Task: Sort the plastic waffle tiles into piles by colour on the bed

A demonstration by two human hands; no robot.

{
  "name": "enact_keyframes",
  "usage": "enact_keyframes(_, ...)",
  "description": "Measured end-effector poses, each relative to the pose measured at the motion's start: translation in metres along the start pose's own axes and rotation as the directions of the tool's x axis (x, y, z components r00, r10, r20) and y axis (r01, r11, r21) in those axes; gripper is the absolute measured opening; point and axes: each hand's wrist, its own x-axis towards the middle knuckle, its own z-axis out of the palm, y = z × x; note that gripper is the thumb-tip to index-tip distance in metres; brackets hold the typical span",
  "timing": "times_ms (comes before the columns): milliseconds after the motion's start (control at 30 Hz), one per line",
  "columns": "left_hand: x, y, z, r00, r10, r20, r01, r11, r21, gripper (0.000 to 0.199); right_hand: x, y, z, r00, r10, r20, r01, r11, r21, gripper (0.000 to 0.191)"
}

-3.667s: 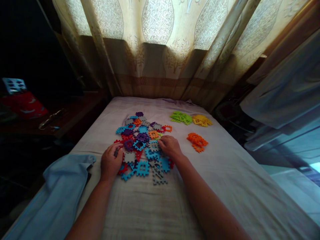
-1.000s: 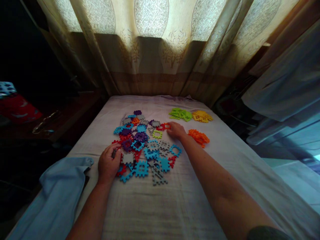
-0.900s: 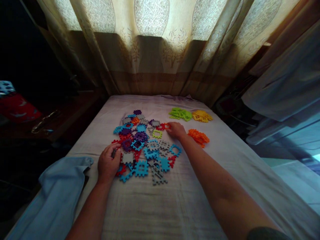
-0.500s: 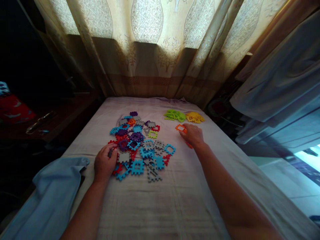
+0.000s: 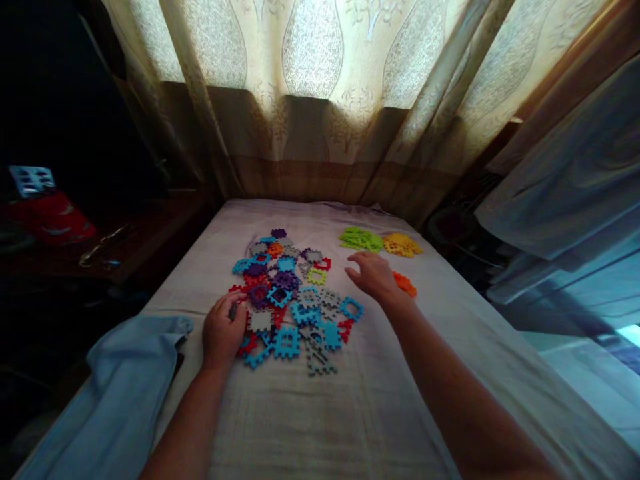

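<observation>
Many-coloured toothed building tiles (image 5: 287,340) lie in a loose pile on the sheet, flat squares and window frames among them. My left hand (image 5: 224,330) rests at the pile's left edge, fingers curled beside a grey tile (image 5: 261,321). Something dark shows between its thumb and forefinger, too small to make out. Above the sheet, right of the pile, my right hand (image 5: 371,272) has its thumb and fingers apart and holds nothing. Orange tiles (image 5: 406,285) lie just right of its wrist. Beyond it are a lime-green tile heap (image 5: 360,238) and a yellow tile heap (image 5: 401,245).
The tiles lie on a bed with a pale sheet (image 5: 300,427). A light blue cloth (image 5: 125,380) hangs over its left edge. Patterned curtains (image 5: 310,133) close off the far end. Clothes (image 5: 560,160) hang at the right, and a dark wooden surface (image 5: 150,230) stands left.
My right hand has let go of the orange tile frame and shifted left towards the pile, leaving orange tiles at its right. My left hand stays by the pile. The view has shifted slightly.
</observation>
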Motion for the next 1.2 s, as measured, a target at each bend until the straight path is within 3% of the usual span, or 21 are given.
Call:
enact_keyframes(167, -0.003, 0.0, 0.0, 0.998, -0.027, -0.052, 0.024, 0.998, -0.053, 0.025, 0.057, -0.09, 0.027, 0.948, -0.305, 0.087, 0.296, 0.949, 0.105, 0.036)
enact_keyframes(267, -0.004, 0.0, -0.002, 0.993, -0.059, -0.107, 0.051, 0.996, -0.076, 0.024, 0.09, -0.128, 0.044, 0.922, -0.368, 0.12, 0.36, 0.929, 0.083, 0.039)
enact_keyframes(367, -0.005, 0.0, -0.005, 0.986, -0.09, -0.143, 0.078, 0.993, -0.087, 0.025, 0.118, -0.148, 0.058, 0.919, -0.351, 0.177, 0.349, 0.936, 0.045, 0.043)
enact_keyframes(500, -0.006, 0.001, -0.006, 0.98, -0.116, -0.162, 0.1, 0.989, -0.108, 0.025, 0.137, -0.154, 0.069, 0.905, -0.333, 0.264, 0.34, 0.94, 0.023, 0.041)
enact_keyframes(800, -0.006, 0.002, -0.003, 0.981, -0.125, -0.151, 0.107, 0.987, -0.123, 0.022, 0.123, -0.143, 0.063, 0.875, -0.456, 0.163, 0.477, 0.87, -0.126, 0.032)
enact_keyframes(900, -0.005, 0.0, -0.003, 0.98, -0.125, -0.157, 0.107, 0.987, -0.118, 0.022, 0.111, -0.13, 0.053, 0.904, -0.425, 0.043, 0.427, 0.897, -0.115, 0.031)
enact_keyframes(967, -0.004, -0.001, -0.002, 0.979, -0.122, -0.162, 0.103, 0.987, -0.12, 0.022, 0.098, -0.114, 0.046, 0.941, -0.33, -0.075, 0.327, 0.944, -0.049, 0.033)
enact_keyframes(1067, -0.003, -0.002, -0.002, 0.98, -0.114, -0.165, 0.094, 0.987, -0.127, 0.021, 0.072, -0.078, 0.038, 0.973, -0.086, -0.213, 0.12, 0.982, 0.148, 0.036)
enact_keyframes(1200, -0.002, -0.002, -0.001, 0.981, -0.116, -0.153, 0.099, 0.988, -0.117, 0.023, 0.027, -0.006, 0.032, 0.943, 0.213, -0.256, -0.119, 0.934, 0.336, 0.038)
